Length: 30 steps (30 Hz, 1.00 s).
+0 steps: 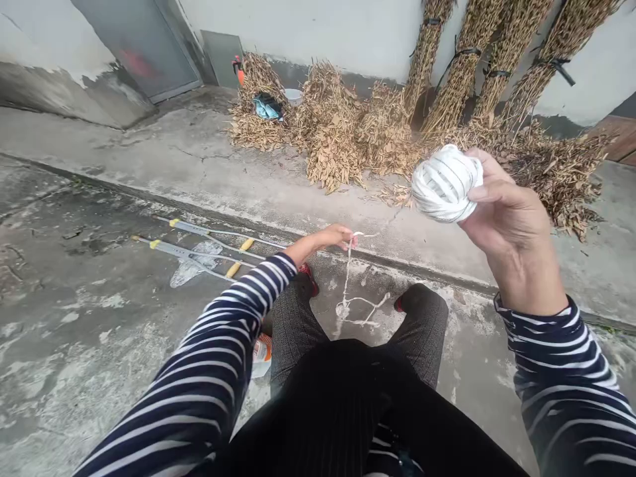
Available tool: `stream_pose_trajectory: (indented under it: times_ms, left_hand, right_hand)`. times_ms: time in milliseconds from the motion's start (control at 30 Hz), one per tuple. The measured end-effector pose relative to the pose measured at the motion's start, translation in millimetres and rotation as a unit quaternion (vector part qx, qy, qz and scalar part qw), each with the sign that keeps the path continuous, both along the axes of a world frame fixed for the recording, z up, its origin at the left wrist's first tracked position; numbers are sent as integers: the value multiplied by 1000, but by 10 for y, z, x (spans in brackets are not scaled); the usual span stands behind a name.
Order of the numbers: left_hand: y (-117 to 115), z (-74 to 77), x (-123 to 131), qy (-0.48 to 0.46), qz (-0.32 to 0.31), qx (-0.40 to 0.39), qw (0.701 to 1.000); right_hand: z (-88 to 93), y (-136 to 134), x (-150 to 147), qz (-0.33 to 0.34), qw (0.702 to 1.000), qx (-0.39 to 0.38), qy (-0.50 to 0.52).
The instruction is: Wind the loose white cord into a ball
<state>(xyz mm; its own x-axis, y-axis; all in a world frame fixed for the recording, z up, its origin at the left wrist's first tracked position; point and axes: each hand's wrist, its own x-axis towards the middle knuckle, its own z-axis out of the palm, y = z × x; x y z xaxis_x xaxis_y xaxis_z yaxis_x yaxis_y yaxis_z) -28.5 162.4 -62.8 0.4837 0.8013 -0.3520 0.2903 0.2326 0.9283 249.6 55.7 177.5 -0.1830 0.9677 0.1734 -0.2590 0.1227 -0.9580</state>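
Observation:
A ball of white cord is gripped in my right hand, raised at the right, with the thumb and fingers curled round its side. Farther left and lower, my left hand pinches the cord's strand. From those fingers one part runs faintly up towards the ball, and another hangs down between my knees. Below, a loose tangle of the same cord lies over the concrete between my feet.
A pair of crutches lies on the ground at left, over a crumpled clear plastic sheet. Dried plant bundles lean on the wall, with more heaped below. A low concrete step edge crosses ahead. An orange-and-white package sits by my left leg.

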Motion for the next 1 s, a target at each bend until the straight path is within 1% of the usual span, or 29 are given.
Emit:
stream_pose_trajectory:
  times_ms: [100, 167, 200, 233, 300, 367, 400, 467, 533, 633, 733, 900, 1000]
  left_hand:
    - [195, 19, 495, -26, 84, 60, 994]
    - [221, 91, 722, -31, 120, 84, 989]
    - [193, 148, 791, -44, 132, 100, 985]
    - [138, 220, 833, -69, 140, 124, 980]
    - [-34, 400, 857, -152, 143, 189, 960]
    - [-237, 604, 848, -241, 125, 240, 932]
    - [-329, 699, 845, -270, 114, 249, 923]
    - [-467, 853, 854, -291, 101, 252, 918]
    - [-538, 938, 876, -265, 107, 260, 922]
    - [-569, 963, 876, -191, 130, 303, 925]
    - [-590, 927, 807, -160, 134, 324, 923]
    - [-622, 810, 690, -150, 84, 287, 942]
    - [-602, 709, 676, -151, 85, 270, 947]
  right_hand:
    - [-40, -5, -12, 21, 1000, -21, -3]
    - [-73, -1, 15, 27, 999, -30, -11]
    - [-96, 6, 35, 29, 999, -33, -15]
    - [-124, 15, 56, 32, 999, -35, -17]
    - [-194, 42, 89, 39, 998, -41, -19]
    - [-277, 71, 94, 49, 997, -53, -23]
    - [-319, 84, 85, 53, 996, -61, -22]
    - [-396, 102, 50, 58, 995, -82, -20]
    - [-457, 104, 9, 64, 993, -99, -18]
    - [-509, 78, -12, 70, 992, -104, -15]
    - [-516, 31, 40, 62, 994, -88, -6]
    - [-451, -58, 115, 46, 997, -65, 25]
    - [-348, -112, 71, 25, 996, -63, 61]
